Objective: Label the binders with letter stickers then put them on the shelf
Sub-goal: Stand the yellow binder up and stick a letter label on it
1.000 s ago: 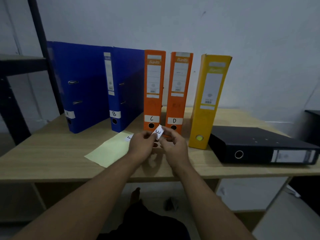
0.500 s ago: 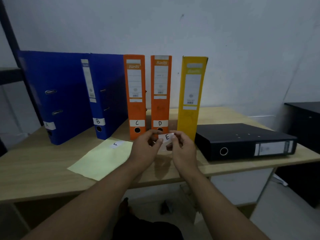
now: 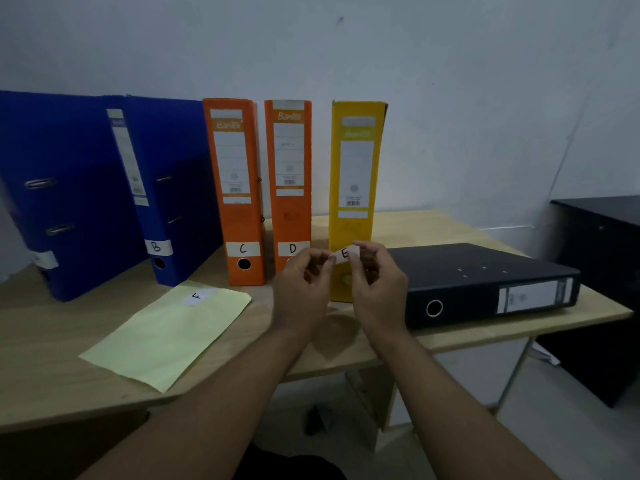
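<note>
The fingers (image 3: 320, 260) of the left hand (image 3: 301, 289) and of the right hand (image 3: 377, 289) are curled narrow and pinch the E sticker (image 3: 344, 253) between them: the left hand takes its left end, the right hand its right end. The sticker is off the tabletop (image 3: 52, 341), in front of the lower spine of the yellow binder (image 3: 355, 168). Contact with the spine cannot be confirmed.

Positions, read from the hands:
- 12 o'clock – the yellow binder, upright, with no letter visible on its spine.
- 11 o'clock – the orange D binder (image 3: 291, 188), upright, just beside the yellow one.
- 10 o'clock – the orange C binder (image 3: 235, 188), then the blue B binder (image 3: 173, 188), then a second blue binder (image 3: 62, 188) whose label is unreadable.
- 3 o'clock – the black binder (image 3: 485, 282), lying flat with its spine toward the camera.
- 8 o'clock – a pale yellow sheet (image 3: 166, 334), flat on the tabletop, with the F sticker (image 3: 196, 296) near its far edge.

A dark cabinet (image 3: 602, 271) stands beyond the right end of the tabletop.
</note>
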A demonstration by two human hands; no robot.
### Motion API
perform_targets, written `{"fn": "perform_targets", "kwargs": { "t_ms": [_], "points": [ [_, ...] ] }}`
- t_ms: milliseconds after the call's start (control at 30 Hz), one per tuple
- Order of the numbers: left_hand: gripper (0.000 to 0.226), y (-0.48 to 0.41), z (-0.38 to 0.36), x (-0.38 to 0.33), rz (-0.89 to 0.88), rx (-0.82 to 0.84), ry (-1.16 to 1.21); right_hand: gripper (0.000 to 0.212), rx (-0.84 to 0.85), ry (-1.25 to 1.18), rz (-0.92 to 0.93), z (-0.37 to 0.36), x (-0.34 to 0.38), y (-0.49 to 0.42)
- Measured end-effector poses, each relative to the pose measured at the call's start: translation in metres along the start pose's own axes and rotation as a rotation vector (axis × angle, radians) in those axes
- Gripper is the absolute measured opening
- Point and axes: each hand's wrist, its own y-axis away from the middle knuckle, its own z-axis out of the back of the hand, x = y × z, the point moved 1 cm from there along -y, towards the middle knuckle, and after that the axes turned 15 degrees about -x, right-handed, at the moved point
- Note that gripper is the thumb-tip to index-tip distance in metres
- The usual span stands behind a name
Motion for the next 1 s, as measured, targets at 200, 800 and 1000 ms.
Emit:
{"fn": "perform_targets", "kwargs": {
  "t_ms": [200,800,1000],
  "points": [
    [0.009,-0.006,-0.017,0.012,-0.072,-0.124,0.022,0.016,-0.206,0.14,0.233,0.007,-0.022,-0.011],
    [0.011,0.002,-0.014,0.016,-0.121,-0.029,0.069,0.032,0.086,0.115,0.182,0.006,-0.017,0.003],
    [0.01,0.0,-0.014,0.021,-0.154,-0.025,0.033,0.032,0.086,0.084,0.153,0.005,-0.02,0.002]
  ]
}}
